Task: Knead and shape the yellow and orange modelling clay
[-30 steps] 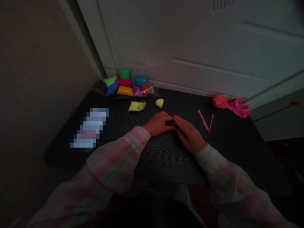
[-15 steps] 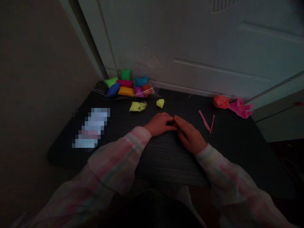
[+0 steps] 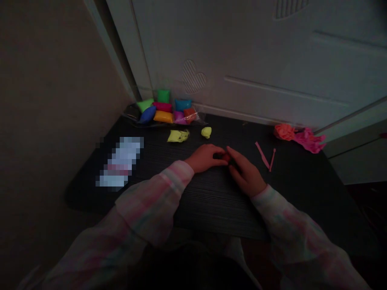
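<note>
My left hand is over the middle of the dark table, fingers and thumb brought together at the tips. A small reddish bit shows at those tips, too dim to tell from a fingertip. Facing it, my right hand has its fingers stretched forward and its thumb apart, with a dark gap between. The tips of both hands nearly meet. Just beyond them sit a yellow lump of modelling clay and a torn yellow clay packet. Right of my right hand lie a pink plastic knife and a thin pink stick tool.
A clear bag of colourful clay packets lies at the back left. A blurred-out pale rectangle is at the left. Crumpled orange and pink pieces rest at the back right. A white panel rises behind the table.
My right hand's fingers have drawn slightly apart from my left hand's, and the gap between thumb and fingers shows more. The whole view has shifted a little.
</note>
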Tool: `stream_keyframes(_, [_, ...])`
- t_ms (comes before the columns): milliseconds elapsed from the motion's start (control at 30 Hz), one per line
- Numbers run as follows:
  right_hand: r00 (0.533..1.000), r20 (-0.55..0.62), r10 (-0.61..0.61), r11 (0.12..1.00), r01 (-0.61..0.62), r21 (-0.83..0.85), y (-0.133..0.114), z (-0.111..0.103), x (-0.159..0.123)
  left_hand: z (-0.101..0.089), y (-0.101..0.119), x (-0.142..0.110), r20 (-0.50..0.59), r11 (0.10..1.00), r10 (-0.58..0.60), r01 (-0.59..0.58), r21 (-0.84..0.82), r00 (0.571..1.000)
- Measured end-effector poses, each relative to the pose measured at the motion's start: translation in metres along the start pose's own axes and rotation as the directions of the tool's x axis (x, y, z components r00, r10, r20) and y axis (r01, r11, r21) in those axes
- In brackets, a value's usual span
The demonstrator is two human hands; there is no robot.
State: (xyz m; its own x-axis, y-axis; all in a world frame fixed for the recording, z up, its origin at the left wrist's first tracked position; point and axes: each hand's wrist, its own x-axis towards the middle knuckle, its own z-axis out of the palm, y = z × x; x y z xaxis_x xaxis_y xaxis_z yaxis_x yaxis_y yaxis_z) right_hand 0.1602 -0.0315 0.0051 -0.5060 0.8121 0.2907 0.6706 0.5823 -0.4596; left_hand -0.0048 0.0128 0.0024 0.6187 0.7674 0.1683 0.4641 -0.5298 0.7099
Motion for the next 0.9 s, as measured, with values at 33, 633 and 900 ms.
stream_keyframes(33, [0.999,-0.026,0.023,1.0,-0.023,0.009,-0.0006,-0.0007,0.0002,-0.0005,0.0008,-0.0004,-0.017,0.999,-0.019,0.018,-0.039,1.0])
stream_keyframes(633, [0.989,-0.098,0.107,0.992,-0.1,0.08,0.0013,0.0007,0.0028,-0.0029,0.0061,-0.0025,-0.02,0.998,-0.047,0.046,-0.051,0.999])
stream_keyframes(900, [0.982,-0.108,0.154,0.979,-0.136,0.155,0.0025,0.0006,0.0026,-0.0007,0.0053,-0.0028,-0.027,0.977,-0.068,0.061,-0.205,0.997])
